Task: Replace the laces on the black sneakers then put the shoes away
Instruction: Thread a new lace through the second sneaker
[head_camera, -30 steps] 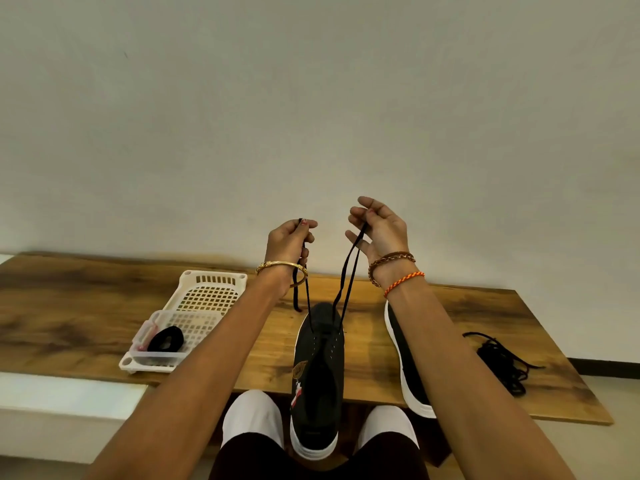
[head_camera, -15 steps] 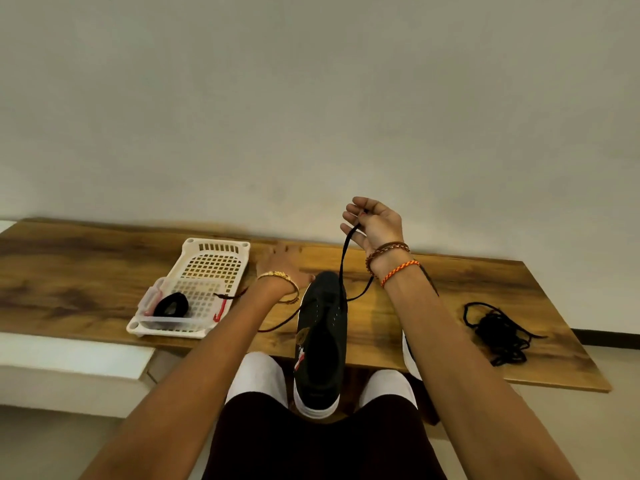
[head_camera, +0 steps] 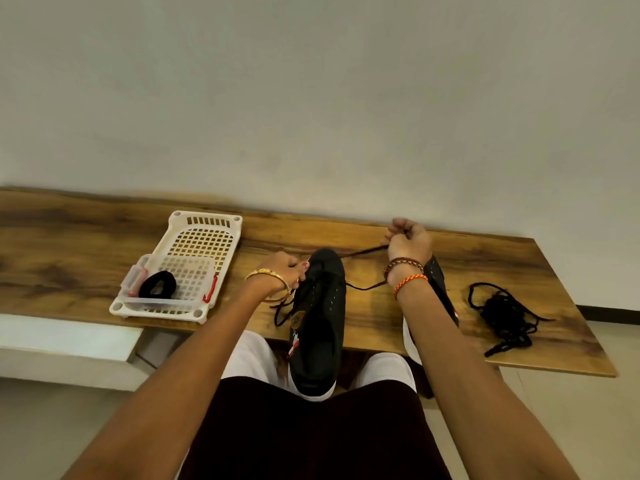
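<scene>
Your left hand (head_camera: 282, 271) fingers pinching the sneaker (head_camera: 317, 323) at its far end on the table (head_camera: 69, 237), your right hand (head_camera: 407, 242) fingers curling round the black lace (head_camera: 363, 251), pulling it rightward.

One cam only, head-worn, wide-angle: looks fwd and down over the person's lap at the bench (head_camera: 381, 327) close in, wall (head_camera: 311, 98) filling the far, upper half of frame.

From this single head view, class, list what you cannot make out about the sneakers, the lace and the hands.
- Second sneaker: mostly hidden behind the right forearm.
- Left hand fingertips: hidden against the sneaker toe; which eyelet they work is too small to tell.
- Lace end: buried inside the right hand.
- Sneaker heel: its resting place is unclear between the knees.
- Loose laces: tangled, count unreadable.
</scene>
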